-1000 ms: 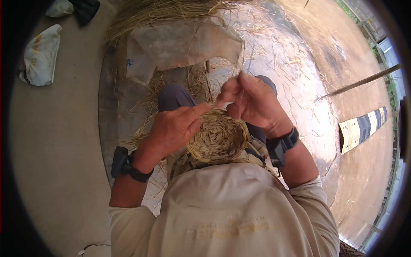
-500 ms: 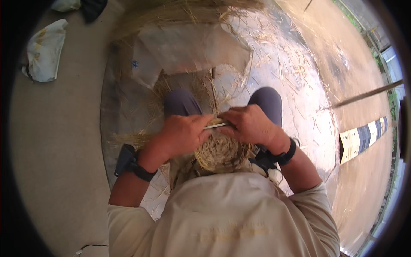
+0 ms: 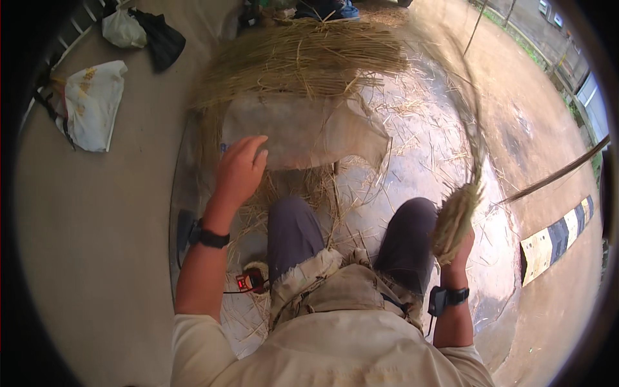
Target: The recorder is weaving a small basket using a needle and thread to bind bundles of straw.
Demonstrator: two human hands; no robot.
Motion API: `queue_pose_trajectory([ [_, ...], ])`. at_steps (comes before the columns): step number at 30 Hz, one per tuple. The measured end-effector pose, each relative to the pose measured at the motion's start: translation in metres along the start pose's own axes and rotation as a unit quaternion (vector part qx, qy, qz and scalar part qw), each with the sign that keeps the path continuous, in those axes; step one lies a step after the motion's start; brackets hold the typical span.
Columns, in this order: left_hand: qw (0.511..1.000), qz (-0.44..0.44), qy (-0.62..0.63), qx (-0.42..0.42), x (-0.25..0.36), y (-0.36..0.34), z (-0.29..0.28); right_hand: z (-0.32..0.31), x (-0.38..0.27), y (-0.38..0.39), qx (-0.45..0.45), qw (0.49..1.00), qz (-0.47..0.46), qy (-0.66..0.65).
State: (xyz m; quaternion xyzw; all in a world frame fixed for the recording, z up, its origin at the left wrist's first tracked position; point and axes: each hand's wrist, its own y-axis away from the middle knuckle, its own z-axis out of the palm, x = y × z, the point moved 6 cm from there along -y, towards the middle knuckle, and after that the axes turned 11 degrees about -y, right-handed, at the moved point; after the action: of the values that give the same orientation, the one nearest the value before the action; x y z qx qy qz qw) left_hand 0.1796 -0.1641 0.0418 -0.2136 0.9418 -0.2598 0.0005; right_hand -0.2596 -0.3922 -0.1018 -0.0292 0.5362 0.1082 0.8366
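Observation:
My right hand (image 3: 461,248), out past my right knee, is closed on a round woven straw piece (image 3: 454,222), held tilted on edge. Long loose straw strands (image 3: 474,122) trail up from it and are blurred. The piece hides most of the right fingers. Off to the left, my left hand (image 3: 242,169) is raised with fingers stretched and thumb apart, holding nothing. It is nearest to a translucent plastic sheet (image 3: 296,129) in front of my knees. A thick bundle of straw (image 3: 309,58) lies across the sheet's far side.
Straw bits litter the pale ground sheet (image 3: 412,129). A small device with a red light (image 3: 250,280) sits beside my left thigh. White (image 3: 97,103) and black bags (image 3: 158,42) lie at far left. A striped barrier strip (image 3: 558,235) and a pole (image 3: 561,168) are at right.
Both hands were together at my lap over the woven straw piece, near a thin pale strip. The right hand has swung the piece rightward; the left has let go and moved up and left.

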Motion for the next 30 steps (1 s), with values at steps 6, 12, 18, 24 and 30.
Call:
queue_pose_trajectory([
  [6, 0.994, 0.014, -0.008, -0.107, -0.006, -0.073, 0.084, -0.007, 0.013, 0.008, 0.044, 0.999, 0.012, -0.006],
  [12, 0.992, 0.042, 0.001, -0.121, 0.019, -0.157, 0.137, -0.005, 0.02, -0.006, 0.071, 0.997, -0.025, 0.001],
  [18, 0.983, 0.048, -0.002, -0.176, 0.028, -0.239, 0.205, -0.025, 0.023, -0.015, 0.07, 0.996, -0.026, 0.05],
  [24, 0.962, 0.078, -0.145, -0.216, 0.011, -0.282, 0.278, -0.037, 0.024, -0.015, 0.054, 0.995, -0.017, 0.085],
  [30, 0.937, 0.051, -0.205, -0.278, -0.007, -0.289, 0.304, -0.036, 0.025, -0.019, 0.054, 0.995, -0.029, 0.075],
])
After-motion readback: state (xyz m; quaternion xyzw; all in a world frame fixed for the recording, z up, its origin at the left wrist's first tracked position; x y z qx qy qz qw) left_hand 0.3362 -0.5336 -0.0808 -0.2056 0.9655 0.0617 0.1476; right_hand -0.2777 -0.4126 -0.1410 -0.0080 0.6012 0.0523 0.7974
